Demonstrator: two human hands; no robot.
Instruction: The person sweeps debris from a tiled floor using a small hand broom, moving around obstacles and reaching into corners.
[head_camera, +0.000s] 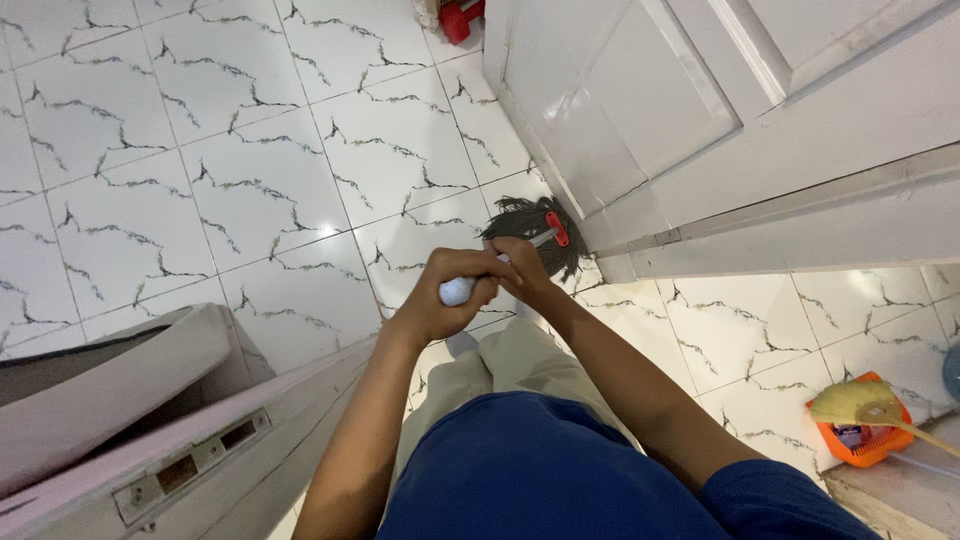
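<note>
Both the left hand (440, 300) and right hand (520, 268) were closed around the stiff, probably light mop handle (458, 291), its soft mop head (540, 232) on the floor (200, 150) by the door (640, 110).

Glossy veined floor tiles (250, 190), stringy cloth mop head (535, 225) with red plastic clamp (557, 229), smooth painted door (640, 100)

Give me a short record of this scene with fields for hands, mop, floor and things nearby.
left hand: wrapped around the mop handle at its top end
right hand: gripping the same handle, just below the left
mop head: dark strings with a red clamp, on the floor at the corner of the door
door: white, panelled
floor: white tiles with dark veining
right side: orange basket with a yellowish broom lying over it
top: red object, cut off by the frame
</note>
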